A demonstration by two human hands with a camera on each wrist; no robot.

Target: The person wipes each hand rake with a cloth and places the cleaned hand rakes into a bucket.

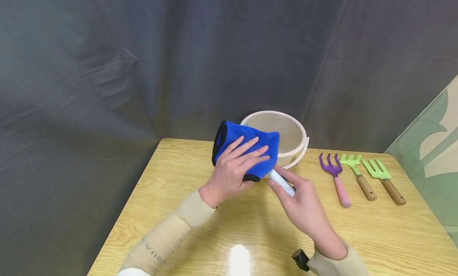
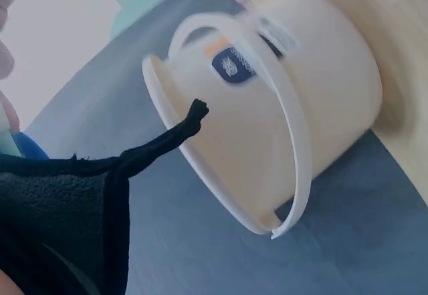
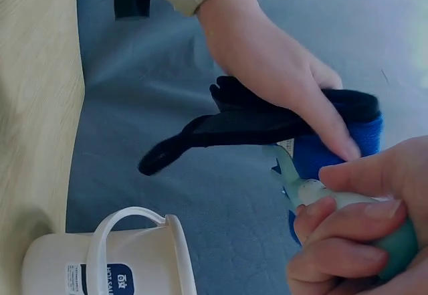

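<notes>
Far left, dark curtain [image 1: 89, 109] behind the table [image 1: 143, 212]. My left hand [image 1: 234, 170]: fingers spread long and nearly straight over the blue cloth [image 1: 266, 138], thumb beneath, so the fabric lies pinched between them. Two-sided hold, likely to wrap the tool's head and bear on both faces. Cloth's black trim hangs loose at the edges.

Pale tool [image 1: 282, 182] runs out of the cloth at its lower right corner, raised above the table; head covered, so I can't fairly say what kind it is. My right hand [image 1: 304, 200] has its fingers curled round the handle, thumb opposite, probably to steady it against the left's pressure.

Behind, cream bucket [image 1: 304, 133] upright at the back of the table, white bail dropped to its right side, mouth unobstructed by it.

Farther right, side by side: purple fork with pink handle [image 1: 336, 172], green rake [image 1: 358, 170], green fork [image 1: 381, 174]. Heads away, handles toward me; set out, I'd judge, for easy picking up.
</notes>
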